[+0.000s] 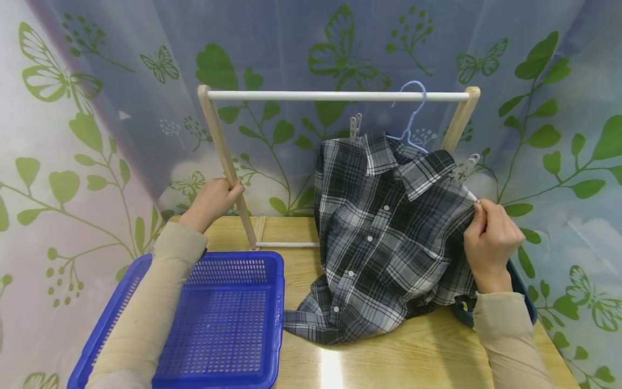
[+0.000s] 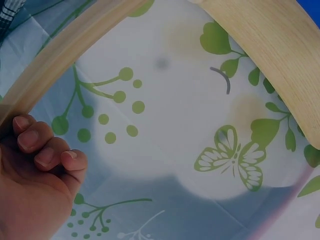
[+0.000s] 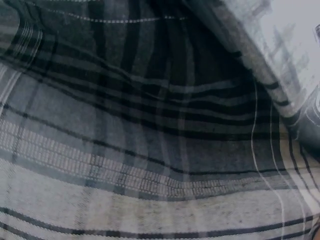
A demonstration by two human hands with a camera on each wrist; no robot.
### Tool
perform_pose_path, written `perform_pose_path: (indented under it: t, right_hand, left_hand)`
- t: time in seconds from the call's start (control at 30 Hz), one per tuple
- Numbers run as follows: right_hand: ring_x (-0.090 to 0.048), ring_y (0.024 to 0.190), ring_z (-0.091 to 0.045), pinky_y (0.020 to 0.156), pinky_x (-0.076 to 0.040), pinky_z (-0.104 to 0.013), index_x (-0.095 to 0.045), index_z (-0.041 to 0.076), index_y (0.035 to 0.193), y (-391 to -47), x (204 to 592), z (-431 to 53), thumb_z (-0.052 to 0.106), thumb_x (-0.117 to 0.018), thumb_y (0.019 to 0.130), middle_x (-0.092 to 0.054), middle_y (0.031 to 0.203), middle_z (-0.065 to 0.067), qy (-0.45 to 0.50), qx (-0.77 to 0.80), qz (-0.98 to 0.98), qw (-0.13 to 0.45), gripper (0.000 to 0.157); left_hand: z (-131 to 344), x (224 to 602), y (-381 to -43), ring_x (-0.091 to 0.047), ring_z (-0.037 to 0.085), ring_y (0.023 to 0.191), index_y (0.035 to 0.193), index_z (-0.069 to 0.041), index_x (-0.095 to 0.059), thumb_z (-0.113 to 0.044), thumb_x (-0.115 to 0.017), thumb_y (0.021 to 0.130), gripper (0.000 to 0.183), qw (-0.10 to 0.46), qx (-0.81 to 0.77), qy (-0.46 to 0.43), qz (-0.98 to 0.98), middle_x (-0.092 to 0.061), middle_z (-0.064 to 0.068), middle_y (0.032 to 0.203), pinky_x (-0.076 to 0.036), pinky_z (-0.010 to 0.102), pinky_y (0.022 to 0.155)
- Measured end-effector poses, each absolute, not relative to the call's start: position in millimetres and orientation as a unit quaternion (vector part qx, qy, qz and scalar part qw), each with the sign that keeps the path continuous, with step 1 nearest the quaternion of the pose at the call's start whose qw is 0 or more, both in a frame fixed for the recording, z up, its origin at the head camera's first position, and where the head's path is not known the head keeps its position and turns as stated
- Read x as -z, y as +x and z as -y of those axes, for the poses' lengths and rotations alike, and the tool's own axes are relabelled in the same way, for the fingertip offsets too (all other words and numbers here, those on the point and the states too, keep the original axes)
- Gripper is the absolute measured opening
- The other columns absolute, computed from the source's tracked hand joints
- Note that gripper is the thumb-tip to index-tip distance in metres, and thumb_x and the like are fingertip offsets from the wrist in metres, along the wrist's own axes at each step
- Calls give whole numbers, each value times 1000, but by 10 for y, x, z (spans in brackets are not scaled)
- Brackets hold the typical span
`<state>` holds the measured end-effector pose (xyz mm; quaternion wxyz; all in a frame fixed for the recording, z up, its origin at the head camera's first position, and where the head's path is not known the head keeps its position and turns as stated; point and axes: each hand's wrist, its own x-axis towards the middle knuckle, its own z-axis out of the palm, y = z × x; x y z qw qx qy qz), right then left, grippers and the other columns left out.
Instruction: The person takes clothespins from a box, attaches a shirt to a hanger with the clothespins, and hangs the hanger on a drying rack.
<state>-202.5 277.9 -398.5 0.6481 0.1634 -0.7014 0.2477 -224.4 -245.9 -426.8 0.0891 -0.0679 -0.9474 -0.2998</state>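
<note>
A black, grey and white plaid shirt (image 1: 384, 237) hangs on a light blue hanger (image 1: 413, 116), whose hook is over the rack's white top bar (image 1: 335, 96). Grey clothespins (image 1: 356, 127) sit at both shoulders. My right hand (image 1: 493, 237) pinches the shirt's shoulder on the right, by a pale hanger end (image 1: 470, 194). Plaid cloth (image 3: 150, 125) fills the right wrist view, hiding that hand's fingers. With curled fingers my left hand (image 1: 214, 200) grips the rack's left wooden post (image 1: 224, 146); the left wrist view shows those fingertips (image 2: 30, 139) against the wood.
A blue plastic basket (image 1: 214, 324) stands at the front left, under my left forearm. Behind my right wrist is a dark teal container (image 1: 524, 292), partly covered by the shirt. The rack stands on a wooden table (image 1: 311, 367) before a leaf-and-butterfly printed curtain (image 1: 272, 48).
</note>
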Motion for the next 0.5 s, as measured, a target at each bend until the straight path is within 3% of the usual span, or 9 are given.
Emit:
perform_pose_path:
  t: [0.5]
  right_hand:
    - [-49,49,-45,48,-32,-55,-67,-9,87,-1954,3969,-2808,10,-61,98,-63,73,-26,177,-270,712,623,23]
  left_hand:
    - [2444,3922,-2061,-25,12,44,64,-11,-42,-33,-37,105,47,58,297,-36,953,-33,-1,50,-25,28,40]
